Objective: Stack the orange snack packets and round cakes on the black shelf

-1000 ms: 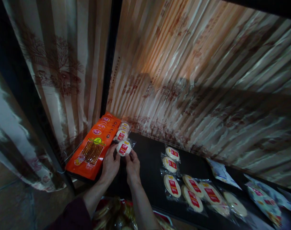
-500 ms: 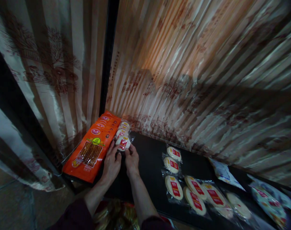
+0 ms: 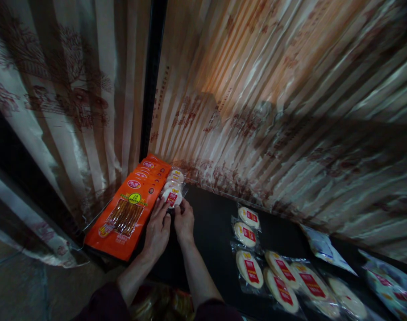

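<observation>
A clear-wrapped round pale cake [image 3: 172, 197] with a red label lies at the front of a short overlapping row of the same kind. Along its lower left edge are the fingers of my left hand [image 3: 157, 229], curled onto the wrapper. The thumb and fingers of my right hand [image 3: 184, 220] grip the lower right edge. Behind it, more wrapped round cakes [image 3: 176, 175] partly hide under one another. Close by on the left, orange snack bags [image 3: 123, 218] with brown sticks pictured on them overlap in a row.
Several more wrapped round cakes [image 3: 249, 269] lie on the black shelf [image 3: 210, 223] to the right. Beyond them are a white-blue packet [image 3: 327, 249] and a colourful packet [image 3: 387, 285]. Printed, pleated curtains [image 3: 223, 133] hang behind, and a dark post [image 3: 151, 80] stands at the corner.
The front cake has moved slightly back and lies flatter over the row, covering more of the cakes behind. Both hands stay at its lower edge. The view has shifted a little.
</observation>
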Motion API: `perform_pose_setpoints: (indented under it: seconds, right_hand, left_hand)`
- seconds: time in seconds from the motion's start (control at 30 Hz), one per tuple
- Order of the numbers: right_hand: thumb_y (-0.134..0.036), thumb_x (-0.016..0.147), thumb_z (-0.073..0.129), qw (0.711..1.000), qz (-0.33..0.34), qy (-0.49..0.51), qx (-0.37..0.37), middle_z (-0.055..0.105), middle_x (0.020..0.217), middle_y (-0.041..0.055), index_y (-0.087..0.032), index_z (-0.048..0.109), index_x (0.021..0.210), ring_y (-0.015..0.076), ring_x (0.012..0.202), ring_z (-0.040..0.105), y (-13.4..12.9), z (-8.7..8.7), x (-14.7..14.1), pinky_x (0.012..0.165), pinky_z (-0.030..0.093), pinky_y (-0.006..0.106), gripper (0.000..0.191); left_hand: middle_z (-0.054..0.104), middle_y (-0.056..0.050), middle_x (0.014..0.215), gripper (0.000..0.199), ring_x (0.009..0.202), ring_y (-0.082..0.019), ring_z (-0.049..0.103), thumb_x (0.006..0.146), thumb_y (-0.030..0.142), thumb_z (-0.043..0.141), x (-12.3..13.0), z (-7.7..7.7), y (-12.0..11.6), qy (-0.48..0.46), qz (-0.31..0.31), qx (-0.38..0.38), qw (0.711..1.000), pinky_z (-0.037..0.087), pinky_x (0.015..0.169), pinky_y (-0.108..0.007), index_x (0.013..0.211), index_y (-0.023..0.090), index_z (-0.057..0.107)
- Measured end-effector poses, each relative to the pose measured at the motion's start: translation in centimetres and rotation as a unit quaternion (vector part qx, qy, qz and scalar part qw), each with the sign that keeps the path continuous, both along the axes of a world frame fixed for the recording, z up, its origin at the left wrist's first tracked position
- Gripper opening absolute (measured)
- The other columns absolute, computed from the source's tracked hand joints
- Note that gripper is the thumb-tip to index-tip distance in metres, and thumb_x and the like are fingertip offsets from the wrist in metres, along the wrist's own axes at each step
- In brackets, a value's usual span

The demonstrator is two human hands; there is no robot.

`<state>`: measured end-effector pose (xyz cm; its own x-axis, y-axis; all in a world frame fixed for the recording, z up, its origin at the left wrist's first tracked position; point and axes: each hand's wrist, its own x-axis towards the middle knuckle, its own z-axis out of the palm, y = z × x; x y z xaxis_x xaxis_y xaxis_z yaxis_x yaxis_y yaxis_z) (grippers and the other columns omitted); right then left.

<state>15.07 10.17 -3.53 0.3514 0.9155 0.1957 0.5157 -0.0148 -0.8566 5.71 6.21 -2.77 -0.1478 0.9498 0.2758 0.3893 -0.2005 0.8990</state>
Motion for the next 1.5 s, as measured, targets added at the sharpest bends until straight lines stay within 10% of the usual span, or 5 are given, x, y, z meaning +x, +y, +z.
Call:
perform_pose_setpoints:
  seconds: [1.5]
  right_hand:
    - [-0.029, 0.082, 0.050, 0.986, -0.001, -0.129, -0.106, 0.063, 0.109, 0.0082, -0.024, 0.056, 0.121, 0.0212, 0.096, 0.062, 0.4, 2.5, -0.3, 0.079, 0.046, 0.032, 0.040]
  left_hand:
    - [0.052, -0.007, 0.135, 0.042, 0.132, -0.022, 0.038, 0.085, 0.020, 0.041, 0.3, -1.4, 1.2, 0.044, -0.021, -0.017, 0.999, 0.027, 0.112, -0.046, 0.124, 0.019, 0.056]
